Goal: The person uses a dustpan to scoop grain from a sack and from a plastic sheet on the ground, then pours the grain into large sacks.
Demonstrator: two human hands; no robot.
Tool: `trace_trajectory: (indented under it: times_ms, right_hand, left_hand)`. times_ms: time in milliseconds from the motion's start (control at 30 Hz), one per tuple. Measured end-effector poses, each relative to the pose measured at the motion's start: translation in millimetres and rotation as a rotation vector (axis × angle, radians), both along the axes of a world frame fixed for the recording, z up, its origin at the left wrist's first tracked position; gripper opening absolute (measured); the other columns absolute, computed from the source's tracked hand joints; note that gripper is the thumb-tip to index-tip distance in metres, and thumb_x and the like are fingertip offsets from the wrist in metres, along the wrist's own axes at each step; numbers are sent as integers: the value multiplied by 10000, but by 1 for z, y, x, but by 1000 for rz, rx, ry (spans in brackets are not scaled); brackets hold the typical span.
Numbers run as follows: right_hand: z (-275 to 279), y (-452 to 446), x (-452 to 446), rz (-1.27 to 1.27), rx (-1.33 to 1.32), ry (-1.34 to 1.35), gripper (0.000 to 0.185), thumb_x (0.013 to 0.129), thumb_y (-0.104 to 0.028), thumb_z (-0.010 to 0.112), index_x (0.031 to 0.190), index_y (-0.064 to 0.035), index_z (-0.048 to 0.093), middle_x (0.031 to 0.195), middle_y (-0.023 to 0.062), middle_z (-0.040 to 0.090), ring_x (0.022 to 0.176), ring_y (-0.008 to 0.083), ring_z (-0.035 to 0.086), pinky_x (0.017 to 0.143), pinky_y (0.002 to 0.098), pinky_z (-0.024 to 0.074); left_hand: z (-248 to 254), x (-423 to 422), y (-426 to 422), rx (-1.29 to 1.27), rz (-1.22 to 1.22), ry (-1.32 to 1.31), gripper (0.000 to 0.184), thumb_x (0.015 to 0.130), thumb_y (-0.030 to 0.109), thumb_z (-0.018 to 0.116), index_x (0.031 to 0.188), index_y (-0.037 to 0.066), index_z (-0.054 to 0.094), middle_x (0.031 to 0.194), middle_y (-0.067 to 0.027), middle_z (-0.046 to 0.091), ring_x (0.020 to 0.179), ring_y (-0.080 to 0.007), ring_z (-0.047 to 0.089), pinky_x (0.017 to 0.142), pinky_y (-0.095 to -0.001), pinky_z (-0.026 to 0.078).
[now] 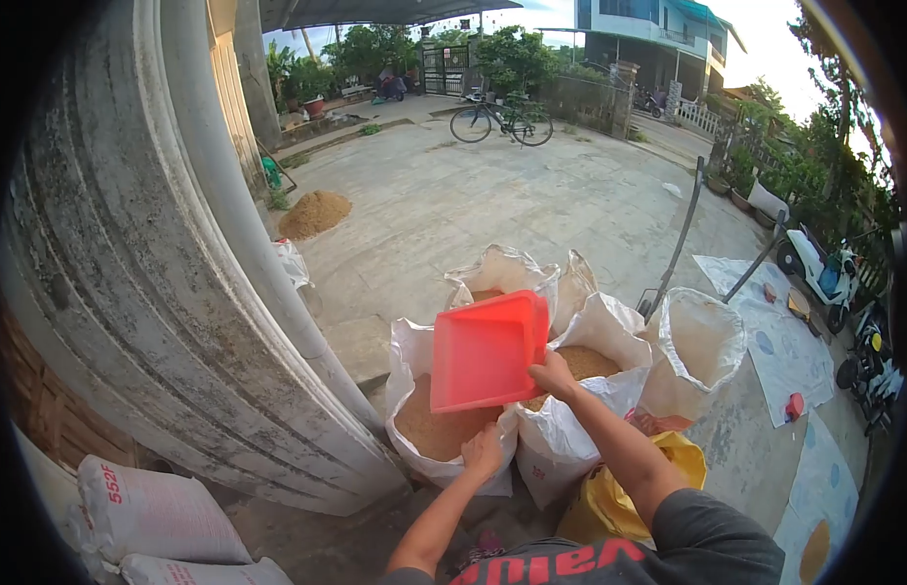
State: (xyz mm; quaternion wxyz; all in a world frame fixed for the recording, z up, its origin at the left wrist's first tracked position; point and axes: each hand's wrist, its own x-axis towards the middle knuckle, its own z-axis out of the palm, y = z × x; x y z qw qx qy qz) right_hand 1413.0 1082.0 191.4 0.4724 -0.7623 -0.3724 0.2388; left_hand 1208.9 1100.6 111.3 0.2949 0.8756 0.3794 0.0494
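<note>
My right hand grips the edge of a red plastic dustpan, tilted over an open white sack. Brown grain lies inside this sack. Beside the sack's near right rim is my left hand, fingers closed, seemingly round the rim; the fingertips are hidden. Close by on the right, another white sack also holds grain. I cannot make out any grain in the dustpan.
Behind stands another open sack; a tall white sack and yellow sack are to the right. Filled sacks lie lower left, beside a wall. A grain pile, bicycle and motorbikes are farther off.
</note>
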Motion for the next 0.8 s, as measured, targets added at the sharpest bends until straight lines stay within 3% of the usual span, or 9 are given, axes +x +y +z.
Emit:
trace_trajectory:
  times_ms: [67, 100, 167, 233, 400, 500, 567, 667, 800]
  right_hand:
    - [3, -38, 5, -57, 166, 315, 296, 668, -51, 498, 935, 72, 542, 814, 140, 603, 714, 218, 582, 649, 308, 460]
    - [27, -65, -4, -97, 209, 437, 267, 676, -42, 501, 918, 60, 551, 807, 94, 600, 705, 174, 569, 637, 284, 454]
    - [21, -112, 6, -209, 132, 551, 246, 687, -8, 485, 920, 35, 552, 817, 61, 587, 711, 150, 562, 633, 270, 447]
    - [10, -158, 8, -288, 283, 648, 233, 687, -4, 492, 912, 29, 542, 804, 55, 572, 702, 138, 552, 613, 254, 440]
    - [-3, -286, -2, -405, 330, 648, 261, 677, 17, 480, 936, 30, 518, 849, 69, 570, 751, 154, 561, 642, 256, 452]
    - [-19, -356, -13, -558, 346, 686, 295, 670, 12, 483, 963, 20, 505, 842, 69, 561, 706, 159, 565, 637, 270, 471]
    - [-41, -404, -16, -658, 350, 665, 348, 656, 16, 469, 1004, 22, 487, 876, 72, 561, 754, 168, 567, 679, 279, 474]
    - [-45, -463, -26, -826, 379, 608, 382, 659, 15, 463, 1041, 28, 478, 931, 76, 559, 820, 172, 554, 723, 282, 450]
    - [-50, -539, -25, -964, 279, 335, 429, 663, -22, 461, 1087, 42, 445, 961, 76, 552, 854, 158, 529, 761, 261, 413]
  left_hand:
    - [6, -1, -1, 82, -31, -207, 396, 730, 109, 452, 1123, 134, 491, 898, -150, 589, 838, -337, 568, 710, -469, 412]
    - [8, 1, -1, 83, -44, -208, 396, 730, 109, 452, 1123, 134, 491, 898, -150, 589, 838, -337, 568, 710, -469, 412]
    - [11, -1, -3, 156, -145, -322, 429, 709, 55, 426, 1119, 156, 499, 844, -150, 595, 811, -334, 571, 688, -457, 423]
    - [33, -3, -5, 140, -205, -250, 419, 713, 60, 439, 1117, 155, 502, 828, -141, 589, 803, -332, 570, 683, -458, 418]
    - [41, 1, -18, 126, -203, -188, 424, 713, 94, 513, 1132, 153, 495, 855, -117, 547, 847, -316, 536, 710, -448, 386]
    - [60, 11, -37, 256, -58, -289, 482, 685, 120, 590, 1152, 143, 473, 954, -110, 488, 908, -287, 477, 791, -407, 358]
    - [64, 20, -54, 451, 33, -381, 523, 659, 147, 635, 1153, 124, 465, 1040, -104, 421, 969, -276, 413, 831, -400, 314]
    - [71, 33, -89, 408, 76, -319, 525, 672, 159, 641, 1163, 117, 458, 1084, -111, 386, 999, -292, 394, 840, -436, 302]
    - [65, 49, -143, 287, -5, -323, 495, 688, 159, 642, 1151, 115, 473, 1094, -141, 401, 1028, -305, 389, 864, -418, 311]
